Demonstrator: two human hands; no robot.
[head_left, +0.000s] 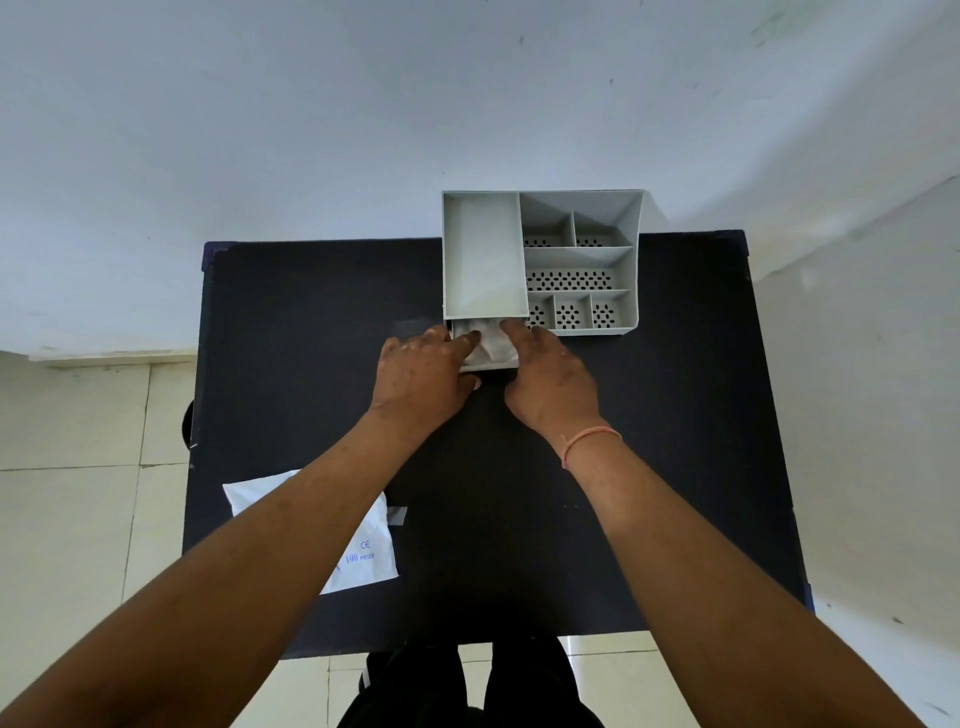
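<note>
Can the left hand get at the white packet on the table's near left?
Probably yes. The white packet lies flat on the table under the left forearm, nothing else over it; the left hand only needs to leave the drawer and pull back.

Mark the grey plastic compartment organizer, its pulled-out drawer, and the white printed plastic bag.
Grey plastic compartment organizer (483, 254): head view, large left compartment's floor.
Pulled-out drawer (491, 366): head view, front edge.
White printed plastic bag (371, 571): head view, corner beside the blue print.
</note>
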